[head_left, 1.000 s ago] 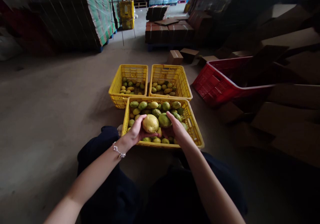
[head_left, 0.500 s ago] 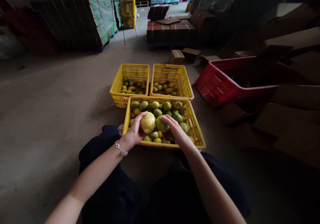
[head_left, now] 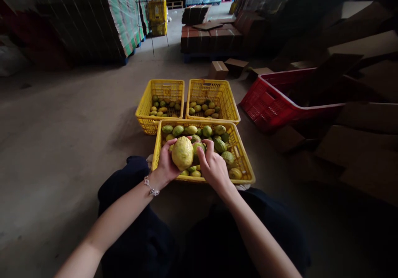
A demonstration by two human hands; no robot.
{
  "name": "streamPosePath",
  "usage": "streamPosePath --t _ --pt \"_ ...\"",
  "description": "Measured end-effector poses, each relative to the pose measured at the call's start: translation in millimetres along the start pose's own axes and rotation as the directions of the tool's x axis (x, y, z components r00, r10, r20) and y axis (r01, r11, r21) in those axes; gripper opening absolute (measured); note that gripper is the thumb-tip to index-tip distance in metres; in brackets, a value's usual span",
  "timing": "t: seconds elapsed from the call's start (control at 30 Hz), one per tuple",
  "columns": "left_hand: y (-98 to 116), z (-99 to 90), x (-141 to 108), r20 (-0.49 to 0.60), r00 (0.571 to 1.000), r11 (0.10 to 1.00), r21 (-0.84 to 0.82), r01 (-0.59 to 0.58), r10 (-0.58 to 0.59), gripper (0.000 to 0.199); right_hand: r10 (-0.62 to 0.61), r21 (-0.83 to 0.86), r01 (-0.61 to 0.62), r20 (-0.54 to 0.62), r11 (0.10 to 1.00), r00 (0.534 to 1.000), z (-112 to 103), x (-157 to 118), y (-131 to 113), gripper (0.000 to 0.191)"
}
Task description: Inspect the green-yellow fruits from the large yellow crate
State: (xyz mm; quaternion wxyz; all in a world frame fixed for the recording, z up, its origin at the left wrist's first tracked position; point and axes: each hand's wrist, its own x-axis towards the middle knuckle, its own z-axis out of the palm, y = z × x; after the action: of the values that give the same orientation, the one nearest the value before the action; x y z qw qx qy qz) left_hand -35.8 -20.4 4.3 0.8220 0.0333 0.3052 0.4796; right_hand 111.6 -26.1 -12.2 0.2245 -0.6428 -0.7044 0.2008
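My left hand (head_left: 166, 162) is wrapped round a large yellow lemon (head_left: 182, 153) with bumpy skin, held above the front yellow crate (head_left: 245, 162). Close beside it, my right hand (head_left: 214, 164) grips a green lemon (head_left: 198, 153), its thumb and forefinger showing on the near side. The right hand's other fingers are mostly hidden. Green and yellowish lemons (head_left: 220, 146) lie in the front crate below both hands, partly covered by them.
Behind stand two more yellow crates, left (head_left: 143, 104) and right (head_left: 231, 104), each with several fruits. A red crate (head_left: 270, 104) sits to the right among cardboard (head_left: 351, 145). Small boxes (head_left: 218, 70) and a loaded pallet (head_left: 211, 42) are farther back.
The yellow lemon has turned and come slightly nearer in my left hand. My right hand has swung round, back upward, and shifted left with the green lemon.
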Motion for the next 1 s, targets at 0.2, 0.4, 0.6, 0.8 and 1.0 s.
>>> streamPosePath --t 0.2,0.4,0.6,0.8,1.0 --pt "-7 -0.2 1 0.034 0.998 0.997 0.052 0.055 -0.056 0.051 -0.060 -0.147 0.068 0.057 0.987 0.997 -3 -4 -3 0.049" --pt "-15 0.2 5 -0.003 0.999 0.996 0.086 0.038 -0.038 0.051 -0.091 0.009 0.091 0.034 0.996 0.995 6 -8 -2 0.052" --pt "-26 -7.5 14 -0.087 0.995 0.997 0.074 -0.034 0.040 0.038 -0.172 0.250 0.188 -0.083 0.950 0.982 18 -11 -2 0.059" --pt "-32 -6.4 22 -0.109 0.987 0.992 0.045 -0.116 0.121 0.032 -0.140 0.480 0.162 -0.082 0.862 0.987 22 -11 -2 0.068" --pt "-32 -13.8 22 -0.207 0.965 0.983 0.122 -0.138 0.162 0.022 -0.157 0.528 0.183 -0.093 0.829 0.983 23 -16 -11 0.071"
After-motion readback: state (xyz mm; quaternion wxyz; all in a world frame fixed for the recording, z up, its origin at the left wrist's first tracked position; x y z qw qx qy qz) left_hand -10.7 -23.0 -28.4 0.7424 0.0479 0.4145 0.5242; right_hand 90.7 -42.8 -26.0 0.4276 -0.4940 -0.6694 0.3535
